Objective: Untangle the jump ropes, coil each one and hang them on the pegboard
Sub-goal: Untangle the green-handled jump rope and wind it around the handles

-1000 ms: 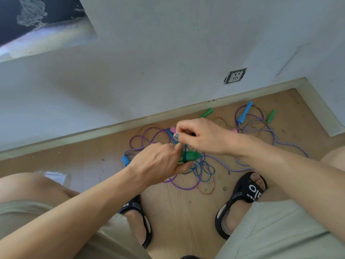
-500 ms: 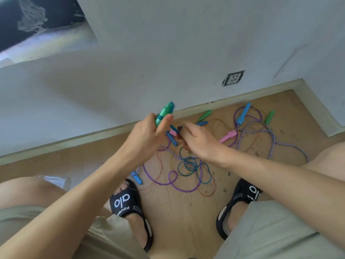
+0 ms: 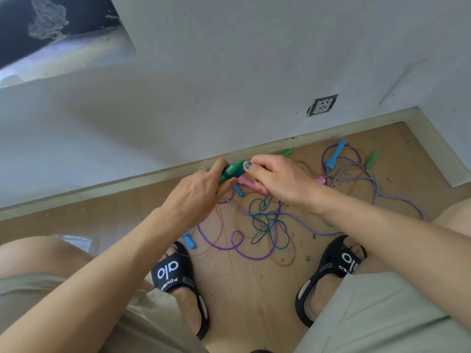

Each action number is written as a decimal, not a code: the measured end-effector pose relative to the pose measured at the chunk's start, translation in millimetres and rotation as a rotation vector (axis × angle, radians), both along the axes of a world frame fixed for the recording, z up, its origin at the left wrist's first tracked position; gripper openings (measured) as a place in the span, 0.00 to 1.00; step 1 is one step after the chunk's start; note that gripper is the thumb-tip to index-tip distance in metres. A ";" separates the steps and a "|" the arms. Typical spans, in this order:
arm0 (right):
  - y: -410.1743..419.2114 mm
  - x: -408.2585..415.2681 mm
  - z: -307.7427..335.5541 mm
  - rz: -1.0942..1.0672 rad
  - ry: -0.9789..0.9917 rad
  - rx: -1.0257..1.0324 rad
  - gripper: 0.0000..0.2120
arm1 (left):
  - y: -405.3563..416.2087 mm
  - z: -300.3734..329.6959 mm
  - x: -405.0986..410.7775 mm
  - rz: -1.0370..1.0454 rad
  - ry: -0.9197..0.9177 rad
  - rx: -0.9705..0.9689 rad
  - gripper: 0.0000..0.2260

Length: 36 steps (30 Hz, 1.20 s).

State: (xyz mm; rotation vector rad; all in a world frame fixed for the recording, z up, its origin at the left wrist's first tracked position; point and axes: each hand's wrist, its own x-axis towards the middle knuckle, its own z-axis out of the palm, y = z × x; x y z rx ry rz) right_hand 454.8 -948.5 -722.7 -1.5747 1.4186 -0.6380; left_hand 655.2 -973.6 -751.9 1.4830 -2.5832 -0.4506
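Several tangled jump ropes lie on the wooden floor between my feet: a purple cord, a teal cord and a purple-and-white braided rope. My left hand grips a green-teal handle lifted above the pile. Fingertips of my right hand pinch the far end of that same handle. A pink handle shows just under my right hand. Loose blue handles and green handles lie on the floor.
A white wall with a socket and a skirting board runs right behind the ropes. My feet in black slides flank the pile. A clear plastic piece lies by my left knee. No pegboard is in view.
My left hand lifted the green-teal handle out of the pile, then tilted it flatter. My right hand moved up from the cords and now pinches that handle's end.
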 end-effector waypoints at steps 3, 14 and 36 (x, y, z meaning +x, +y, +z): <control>-0.8 -0.5 8.9 0.066 0.048 -0.049 0.20 | 4.5 -5.7 1.1 -0.074 -0.117 -0.109 0.20; -19.5 -11.9 5.6 0.140 0.053 -0.091 0.22 | 29.7 12.2 -18.4 -0.326 -0.002 -0.129 0.23; 22.8 17.6 -17.9 0.153 0.247 -0.169 0.25 | -12.8 -2.1 6.0 0.280 -0.098 0.053 0.07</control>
